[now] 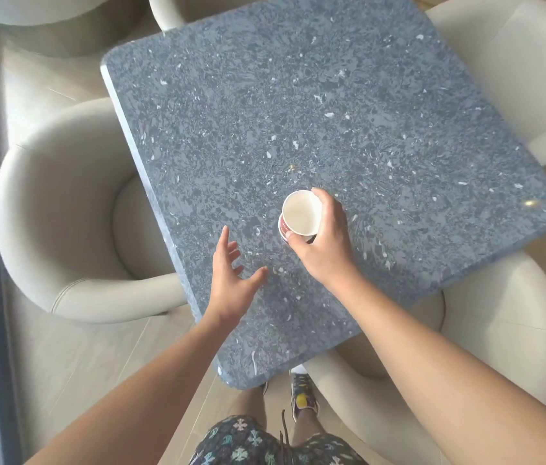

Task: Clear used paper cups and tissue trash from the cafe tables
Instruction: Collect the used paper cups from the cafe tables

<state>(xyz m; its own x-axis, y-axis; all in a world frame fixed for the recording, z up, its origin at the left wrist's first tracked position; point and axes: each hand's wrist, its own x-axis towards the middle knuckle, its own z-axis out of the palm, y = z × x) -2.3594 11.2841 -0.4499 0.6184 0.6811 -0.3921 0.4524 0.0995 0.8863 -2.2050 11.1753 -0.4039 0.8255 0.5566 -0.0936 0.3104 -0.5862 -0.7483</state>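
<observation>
Paper cup [301, 213] is sitting toward the 6 o'clock side of the speckled table [298, 95], with the right hand [325, 243] curling fingers and thumb round its rim. Its white inside is showing nothing; a red-printed wall below is hinting at a second cup nested underneath, though I cannot tell. The left hand [231, 276] is hovering at its 8 o'clock, fingers spread, holding nothing. Squeezing hard is risking a crumpled rim; tilting is risking spilled dregs.
</observation>
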